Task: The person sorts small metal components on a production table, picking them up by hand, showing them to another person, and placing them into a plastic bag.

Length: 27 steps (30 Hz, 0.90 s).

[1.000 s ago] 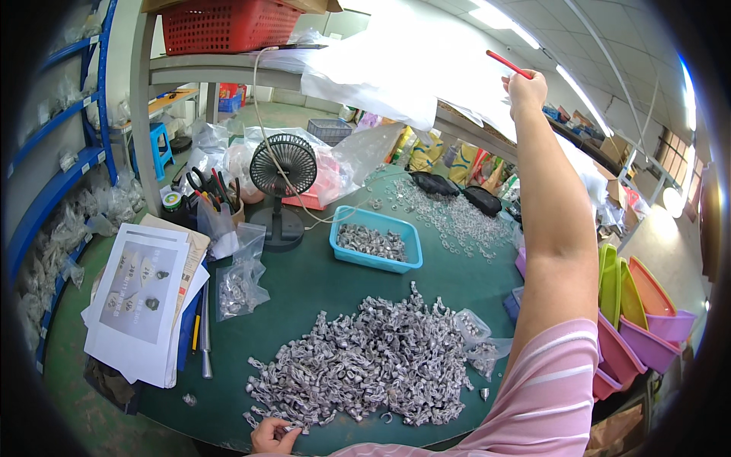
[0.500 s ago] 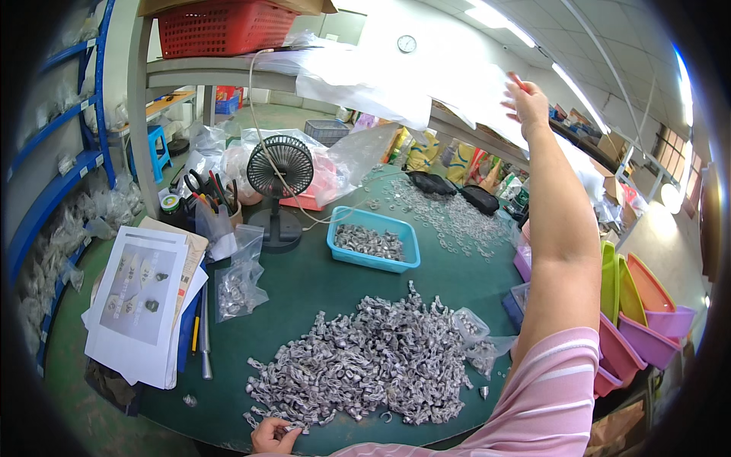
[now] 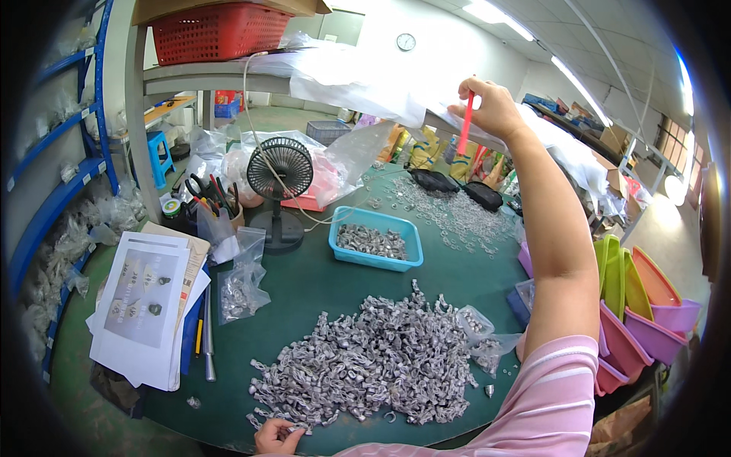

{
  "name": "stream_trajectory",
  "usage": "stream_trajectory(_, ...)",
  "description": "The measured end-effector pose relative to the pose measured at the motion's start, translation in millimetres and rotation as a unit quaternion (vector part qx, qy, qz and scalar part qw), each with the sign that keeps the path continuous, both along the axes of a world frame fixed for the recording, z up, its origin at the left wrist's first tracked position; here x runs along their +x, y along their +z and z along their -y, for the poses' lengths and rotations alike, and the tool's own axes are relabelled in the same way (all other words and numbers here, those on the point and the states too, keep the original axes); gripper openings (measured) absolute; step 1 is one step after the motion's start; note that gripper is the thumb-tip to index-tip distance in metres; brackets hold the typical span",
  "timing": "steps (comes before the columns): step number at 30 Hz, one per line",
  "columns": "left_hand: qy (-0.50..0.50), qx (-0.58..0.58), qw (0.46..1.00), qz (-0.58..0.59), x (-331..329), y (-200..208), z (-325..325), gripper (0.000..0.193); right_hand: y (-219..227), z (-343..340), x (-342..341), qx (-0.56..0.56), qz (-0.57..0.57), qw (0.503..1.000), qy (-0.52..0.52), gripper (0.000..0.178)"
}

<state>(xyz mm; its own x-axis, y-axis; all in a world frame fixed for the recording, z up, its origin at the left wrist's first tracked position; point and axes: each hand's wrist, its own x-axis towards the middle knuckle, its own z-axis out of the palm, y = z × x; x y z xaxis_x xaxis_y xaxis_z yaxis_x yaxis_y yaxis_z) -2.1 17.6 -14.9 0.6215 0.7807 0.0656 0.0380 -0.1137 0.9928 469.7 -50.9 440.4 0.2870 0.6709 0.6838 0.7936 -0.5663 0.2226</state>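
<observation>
High up at the right, before the shelf, my right hand [image 3: 493,110] is closed round a thin red pen-like stick [image 3: 465,126], which points down from the fingers. At the table's near edge rests my left hand [image 3: 277,437], thumb and fingers pinched together. Its fingertips touch the front left of a large heap of small grey metal parts [image 3: 373,358]; whatever lies between them is too small to make out. Beyond the heap is a light blue basket [image 3: 419,255] holding more small metal pieces [image 3: 371,241].
A black fan [image 3: 279,169] stands behind the basket on the left. Printed sheets [image 3: 141,297] and a bag of parts [image 3: 242,286] lie at the left. Clear rings [image 3: 457,213] are scattered at the back right. Colourful bins [image 3: 632,327] sit at the right, below a long shelf [image 3: 205,74].
My right hand has come left and a little down from over the shelf; the red stick now hangs downward in full view. My left hand stays at the heap's edge.
</observation>
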Motion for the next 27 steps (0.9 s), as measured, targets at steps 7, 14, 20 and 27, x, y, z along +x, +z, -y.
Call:
stream_trajectory(7,0.012,-0.037,0.999,0.022,1,-11,2,0.022,-4,-32,-24,-0.023,0.003,0.995,0.093,0.051)
stream_trajectory(14,-0.043,0.05,0.996,-0.057,-6,-1,-5,0.022,-4,-64,-31,0.09,0.135,0.986,-0.036,0.026)
stream_trajectory(20,-0.044,0.084,0.995,-0.031,1,-23,-5,0.025,-23,-71,-17,0.18,0.201,0.955,0.12,0.035)
stream_trajectory(27,-0.001,0.039,0.999,-0.01,-3,-31,-7,0.024,27,-44,61,0.393,-0.061,0.838,0.374,0.024)
